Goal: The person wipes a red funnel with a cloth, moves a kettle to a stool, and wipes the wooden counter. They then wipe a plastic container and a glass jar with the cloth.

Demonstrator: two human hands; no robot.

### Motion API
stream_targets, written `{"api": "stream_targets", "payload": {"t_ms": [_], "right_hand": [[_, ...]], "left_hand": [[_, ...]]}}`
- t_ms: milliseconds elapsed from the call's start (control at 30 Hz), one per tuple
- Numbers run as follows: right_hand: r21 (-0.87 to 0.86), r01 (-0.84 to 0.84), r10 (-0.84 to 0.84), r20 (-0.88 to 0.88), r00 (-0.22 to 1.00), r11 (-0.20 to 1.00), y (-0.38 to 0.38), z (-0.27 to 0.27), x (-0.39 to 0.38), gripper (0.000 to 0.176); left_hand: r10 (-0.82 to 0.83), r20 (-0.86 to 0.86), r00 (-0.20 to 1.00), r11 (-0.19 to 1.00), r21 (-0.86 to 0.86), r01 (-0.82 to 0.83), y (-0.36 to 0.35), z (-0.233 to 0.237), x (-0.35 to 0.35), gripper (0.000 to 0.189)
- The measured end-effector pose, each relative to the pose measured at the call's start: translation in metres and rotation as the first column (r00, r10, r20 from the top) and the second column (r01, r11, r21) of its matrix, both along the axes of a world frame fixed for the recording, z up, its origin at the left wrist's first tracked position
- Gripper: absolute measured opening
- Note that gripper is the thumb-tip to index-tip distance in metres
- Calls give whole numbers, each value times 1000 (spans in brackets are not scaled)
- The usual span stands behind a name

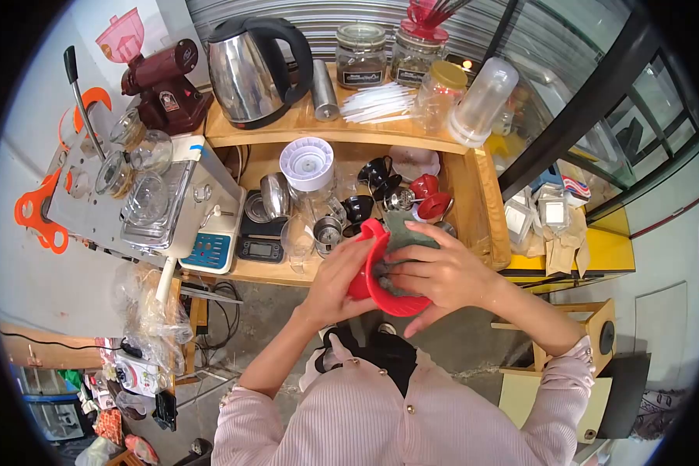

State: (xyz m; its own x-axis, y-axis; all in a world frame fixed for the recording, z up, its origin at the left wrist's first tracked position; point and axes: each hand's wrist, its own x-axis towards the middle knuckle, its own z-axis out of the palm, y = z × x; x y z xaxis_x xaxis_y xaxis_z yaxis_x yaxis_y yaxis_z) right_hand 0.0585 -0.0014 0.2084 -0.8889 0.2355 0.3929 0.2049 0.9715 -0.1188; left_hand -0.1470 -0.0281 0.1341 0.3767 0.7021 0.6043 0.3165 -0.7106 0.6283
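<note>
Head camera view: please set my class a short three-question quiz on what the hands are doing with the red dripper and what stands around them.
1. True or false: the right hand holds a grey cloth against the red dripper.
2. What stands at the left end of the top shelf? A a steel kettle; B a toaster; C a potted plant.
3. Which hand grips the dripper from outside?

Key: 1 true; 2 A; 3 the left hand.

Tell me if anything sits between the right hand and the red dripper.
Yes: a grey cloth lies under the right hand, pressed into the red dripper, so that hand meets cloth. The left hand grips the dripper's outside directly, with nothing visible between.
</note>
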Motion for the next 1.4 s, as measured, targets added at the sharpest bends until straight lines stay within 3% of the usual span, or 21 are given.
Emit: {"api": "stream_targets", "payload": {"t_ms": [233, 333, 433, 533, 633, 733, 833, 933, 1133, 1400], "right_hand": [[117, -100, 122, -196, 973, 988, 8, 6, 3, 47], [127, -115, 141, -217, 966, 985, 8, 7, 5, 45], [127, -122, 153, -270, 951, 984, 5, 6, 7, 43], [127, -91, 111, -158, 981, 988, 4, 5, 13, 38], [189, -4, 20, -86, 996, 982, -1, 6, 10, 36], [146, 34, -41, 43, 998, 989, -7, 12, 9, 37], [227, -19, -19, 160, 987, 974, -7, 18, 12, 35], [199, -68, 48, 102, 994, 978, -5, 24, 14, 35], [379, -55, 121, -152, 981, 924, 5, 24, 23, 48], [192, -61, 59, 16, 998, 979, 2, 24, 22, 48]], "left_hand": [[12, 158, 987, 992, -125, 8, -2, -3, 13, 80], [-1, 143, 990, 997, -71, 11, 0, 3, 12, 79], [26, 43, 999, 993, 114, -31, 1, 13, 9, 76], [11, -52, 999, 977, 213, 0, 2, 16, 3, 72], [13, -34, 999, 984, 175, -7, -2, 20, 4, 69], [-4, -32, 999, 990, 143, 8, -2, 22, 5, 69], [-37, -79, 996, 990, 131, 47, -4, 27, 6, 69], [-44, -21, 999, 983, 175, 47, -2, 29, 10, 68], [-38, -6, 999, 977, 211, 38, 2, 37, 11, 68], [-6, 0, 1000, 988, 153, 6, -1, 34, 11, 70]]}}
